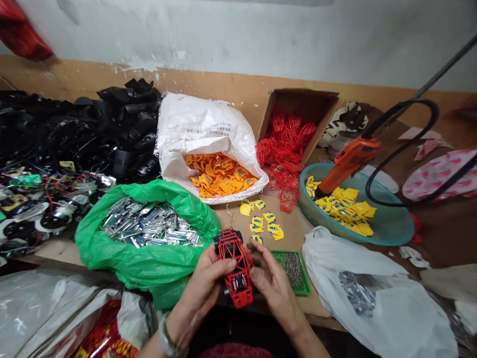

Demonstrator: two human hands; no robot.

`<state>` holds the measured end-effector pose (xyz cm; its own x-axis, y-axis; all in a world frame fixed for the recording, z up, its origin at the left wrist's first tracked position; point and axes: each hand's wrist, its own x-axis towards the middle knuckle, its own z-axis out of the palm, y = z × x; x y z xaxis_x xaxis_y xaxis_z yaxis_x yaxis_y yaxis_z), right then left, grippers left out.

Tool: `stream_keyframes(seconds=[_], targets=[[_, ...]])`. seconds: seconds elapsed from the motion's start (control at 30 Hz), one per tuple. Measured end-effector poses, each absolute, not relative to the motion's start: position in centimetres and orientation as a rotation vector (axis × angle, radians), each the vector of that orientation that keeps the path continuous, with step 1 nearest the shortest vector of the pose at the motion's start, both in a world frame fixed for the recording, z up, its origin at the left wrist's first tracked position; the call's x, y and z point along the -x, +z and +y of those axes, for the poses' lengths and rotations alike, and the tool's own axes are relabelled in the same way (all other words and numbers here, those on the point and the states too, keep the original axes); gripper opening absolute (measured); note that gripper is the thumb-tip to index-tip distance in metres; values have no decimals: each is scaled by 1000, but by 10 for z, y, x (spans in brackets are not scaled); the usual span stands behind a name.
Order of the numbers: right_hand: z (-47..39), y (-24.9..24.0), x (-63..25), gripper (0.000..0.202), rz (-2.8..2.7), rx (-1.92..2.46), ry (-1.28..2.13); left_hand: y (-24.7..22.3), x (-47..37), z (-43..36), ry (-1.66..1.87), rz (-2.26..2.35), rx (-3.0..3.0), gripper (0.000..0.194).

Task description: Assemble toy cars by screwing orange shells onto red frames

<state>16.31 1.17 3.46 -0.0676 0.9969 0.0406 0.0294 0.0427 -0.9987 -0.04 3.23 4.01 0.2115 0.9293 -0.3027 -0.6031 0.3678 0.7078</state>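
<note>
A toy car (234, 266) with a red lattice frame and black wheels is held up over the front of the table. My left hand (208, 273) is closed on its left side, the thumb lying across the red frame. Around its right edge curl the thumb and fingers of my right hand (274, 278); what lies between those fingertips is partly hidden. Just beyond the car, several yellow plastic pieces (258, 223) with blue markings lie on the cardboard. Beside my right hand is a green tray (306, 281) of small screws (294, 271).
Silver strips fill a green bag (149, 268) at left; orange pieces fill a white sack (201, 119). Red frames (286, 134) spill from a cardboard box (266, 107). An orange electric screwdriver (348, 161) hangs over a teal basin (395, 226). A white plastic bag (402, 313) lies right.
</note>
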Motion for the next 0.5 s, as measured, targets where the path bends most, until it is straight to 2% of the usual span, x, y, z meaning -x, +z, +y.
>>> stream_keyframes(seconds=[0.1,0.37,0.5], targets=[[13,34,-155,59,-1204,1114,1444,37,-4,23,1147,794,-502,45],[11,11,-137,60,-1192,1106,1432,2,-2,6,1311,976,-519,65],[28,25,-147,44,-1495,1086,1529,-18,7,7,1300,993,-649,63]])
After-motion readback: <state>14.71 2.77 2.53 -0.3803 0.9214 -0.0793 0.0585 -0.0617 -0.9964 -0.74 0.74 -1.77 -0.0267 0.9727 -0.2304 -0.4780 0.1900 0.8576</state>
